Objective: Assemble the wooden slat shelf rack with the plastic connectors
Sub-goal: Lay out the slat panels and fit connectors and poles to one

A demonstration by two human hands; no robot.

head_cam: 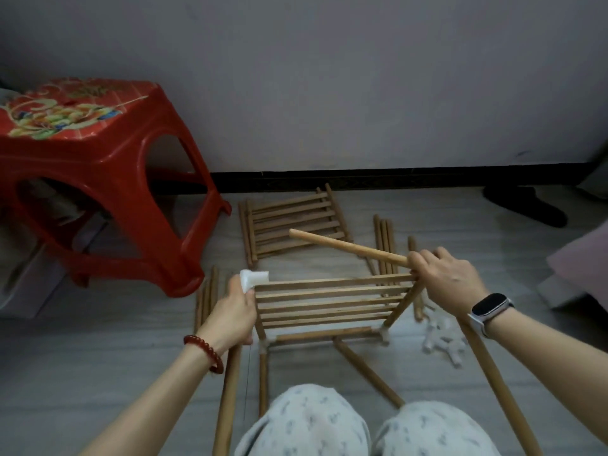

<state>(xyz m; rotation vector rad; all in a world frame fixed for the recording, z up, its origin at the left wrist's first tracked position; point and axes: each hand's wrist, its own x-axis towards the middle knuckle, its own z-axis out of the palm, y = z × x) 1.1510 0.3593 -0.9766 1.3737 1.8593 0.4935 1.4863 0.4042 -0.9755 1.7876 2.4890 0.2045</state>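
Floor (98,357) open beside red stool (108,179)

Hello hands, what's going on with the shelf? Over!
Left hand grips white connector at slat shelf corner. Right hand grips wooden rod. Nothing blocking.

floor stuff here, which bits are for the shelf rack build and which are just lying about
For the job:
- slat panel being worked on
- white connector in left hand
- wooden rod in right hand
- spare slat panel
- loose rods
- spare connectors

Just lying about:
- red stool
- dark sock
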